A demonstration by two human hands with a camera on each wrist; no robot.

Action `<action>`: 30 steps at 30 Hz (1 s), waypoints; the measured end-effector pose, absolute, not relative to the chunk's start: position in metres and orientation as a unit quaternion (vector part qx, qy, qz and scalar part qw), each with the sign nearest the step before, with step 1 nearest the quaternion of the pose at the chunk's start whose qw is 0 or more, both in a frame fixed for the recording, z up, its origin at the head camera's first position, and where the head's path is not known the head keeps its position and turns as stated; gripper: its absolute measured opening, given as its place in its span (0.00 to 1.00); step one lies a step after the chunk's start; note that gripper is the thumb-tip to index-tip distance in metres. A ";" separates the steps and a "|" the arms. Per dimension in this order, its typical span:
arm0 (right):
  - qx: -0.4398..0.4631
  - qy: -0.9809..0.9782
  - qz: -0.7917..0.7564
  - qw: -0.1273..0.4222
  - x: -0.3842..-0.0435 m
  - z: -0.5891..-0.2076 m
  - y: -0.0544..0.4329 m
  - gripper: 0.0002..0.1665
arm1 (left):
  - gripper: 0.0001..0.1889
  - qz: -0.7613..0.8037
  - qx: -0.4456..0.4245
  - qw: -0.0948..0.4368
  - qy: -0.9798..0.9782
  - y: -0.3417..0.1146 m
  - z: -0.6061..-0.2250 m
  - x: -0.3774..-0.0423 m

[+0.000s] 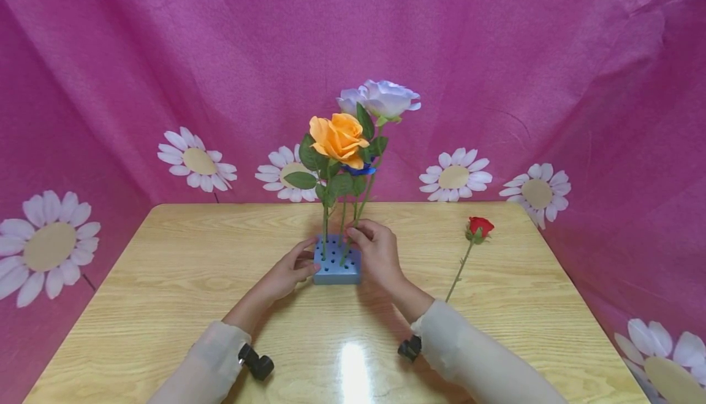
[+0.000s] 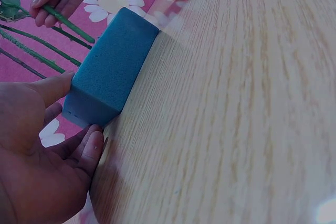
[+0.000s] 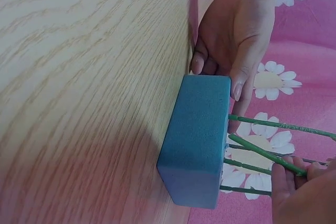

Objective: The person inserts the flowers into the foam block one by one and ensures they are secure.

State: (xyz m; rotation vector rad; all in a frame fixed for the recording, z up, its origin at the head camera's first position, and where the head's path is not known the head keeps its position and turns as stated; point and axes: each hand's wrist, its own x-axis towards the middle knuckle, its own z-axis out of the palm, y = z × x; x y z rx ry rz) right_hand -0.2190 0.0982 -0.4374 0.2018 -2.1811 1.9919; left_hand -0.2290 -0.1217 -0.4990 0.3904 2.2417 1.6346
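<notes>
A blue foam block (image 1: 337,278) with holes in its top stands on the table. My left hand (image 1: 288,274) holds its left side, thumb at the top edge and fingers low against the side. Between thumb and fingers, my right hand (image 1: 380,254) pinches the green stem (image 3: 262,153) of a pale lavender artificial rose (image 1: 390,99). That stem leans right, its lower end at the block's top; whether it sits in a hole I cannot tell. An orange rose (image 1: 337,139) stands upright in the block. Behind it, a blue flower (image 1: 361,167) and another lavender bloom (image 1: 350,100) are partly hidden.
A red rose (image 1: 480,227) lies on the wooden table (image 1: 182,257) to the right, its lower stem hidden behind the right forearm. Pink cloth (image 1: 248,54) printed with daisies hangs behind the table and along its sides.
</notes>
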 end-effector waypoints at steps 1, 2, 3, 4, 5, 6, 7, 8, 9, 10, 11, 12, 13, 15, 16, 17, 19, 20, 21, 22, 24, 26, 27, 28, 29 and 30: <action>0.067 -0.735 0.669 0.089 -0.219 -0.437 0.097 0.07 | 0.35 0.575 0.139 0.168 0.788 -0.122 -0.499 -0.229; 0.067 -0.736 0.668 0.089 -0.219 -0.437 0.096 0.07 | 0.35 0.574 0.141 0.168 0.789 -0.122 -0.499 -0.229; 0.066 -0.738 0.665 0.089 -0.220 -0.437 0.096 0.07 | 0.35 0.575 0.141 0.168 0.788 -0.122 -0.498 -0.228; 0.065 -0.740 0.663 0.090 -0.220 -0.437 0.095 0.07 | 0.35 0.575 0.140 0.167 0.789 -0.122 -0.498 -0.228; 0.064 -0.740 0.663 0.090 -0.220 -0.437 0.094 0.07 | 0.35 0.574 0.140 0.167 0.789 -0.122 -0.498 -0.228; 0.063 -0.740 0.663 0.090 -0.220 -0.437 0.093 0.07 | 0.35 0.574 0.140 0.167 0.790 -0.122 -0.498 -0.228; 0.063 -0.741 0.662 0.091 -0.220 -0.438 0.092 0.07 | 0.35 0.573 0.139 0.167 0.790 -0.122 -0.497 -0.228; 0.062 -0.740 0.663 0.091 -0.221 -0.438 0.091 0.07 | 0.35 0.573 0.139 0.166 0.791 -0.122 -0.497 -0.228; 0.061 -0.739 0.665 0.090 -0.221 -0.438 0.091 0.07 | 0.35 0.573 0.139 0.167 0.791 -0.122 -0.497 -0.227; 0.061 -0.738 0.666 0.089 -0.221 -0.438 0.090 0.07 | 0.35 0.573 0.139 0.167 0.790 -0.122 -0.497 -0.227; 0.062 -0.738 0.666 0.088 -0.221 -0.438 0.089 0.07 | 0.35 0.573 0.139 0.167 0.790 -0.122 -0.497 -0.228; 0.062 -0.739 0.665 0.088 -0.221 -0.438 0.089 0.07 | 0.35 0.574 0.140 0.167 0.790 -0.122 -0.498 -0.228; 0.062 -0.739 0.666 0.088 -0.221 -0.438 0.088 0.07 | 0.35 0.575 0.140 0.167 0.789 -0.122 -0.498 -0.228; 0.065 -0.740 0.664 0.088 -0.222 -0.439 0.087 0.07 | 0.35 0.576 0.140 0.169 0.788 -0.122 -0.499 -0.229; 0.066 -0.740 0.663 0.088 -0.222 -0.439 0.086 0.07 | 0.35 0.577 0.139 0.170 0.787 -0.122 -0.499 -0.229; 0.067 -0.741 0.662 0.089 -0.222 -0.439 0.086 0.07 | 0.35 0.577 0.138 0.170 0.787 -0.122 -0.500 -0.229; 0.069 -0.739 0.664 0.088 -0.223 -0.440 0.085 0.07 | 0.36 0.576 0.135 0.172 0.788 -0.122 -0.500 -0.229; 0.070 -0.739 0.664 0.088 -0.223 -0.441 0.085 0.08 | 0.36 0.576 0.132 0.173 0.788 -0.122 -0.500 -0.230; 0.071 -0.739 0.664 0.088 -0.224 -0.441 0.085 0.08 | 0.36 0.576 0.129 0.174 0.788 -0.122 -0.500 -0.229; 0.071 -0.741 0.662 0.088 -0.224 -0.442 0.085 0.08 | 0.36 0.575 0.128 0.175 0.789 -0.122 -0.500 -0.229; 0.070 -0.743 0.659 0.088 -0.225 -0.443 0.085 0.08 | 0.36 0.575 0.127 0.177 0.789 -0.122 -0.499 -0.229; 0.068 -0.748 0.654 0.089 -0.226 -0.443 0.085 0.09 | 0.36 0.575 0.127 0.178 0.788 -0.122 -0.498 -0.229; 0.067 -0.752 0.650 0.090 -0.226 -0.444 0.084 0.08 | 0.36 0.575 0.130 0.178 0.788 -0.122 -0.498 -0.229; 0.067 -0.755 0.646 0.091 -0.226 -0.444 0.084 0.08 | 0.36 0.575 0.133 0.178 0.787 -0.123 -0.498 -0.229; 0.066 -0.758 0.642 0.092 -0.226 -0.445 0.083 0.08 | 0.36 0.575 0.134 0.178 0.787 -0.123 -0.498 -0.229; 0.066 -0.762 0.638 0.092 -0.226 -0.445 0.083 0.08 | 0.36 0.575 0.136 0.179 0.787 -0.123 -0.498 -0.229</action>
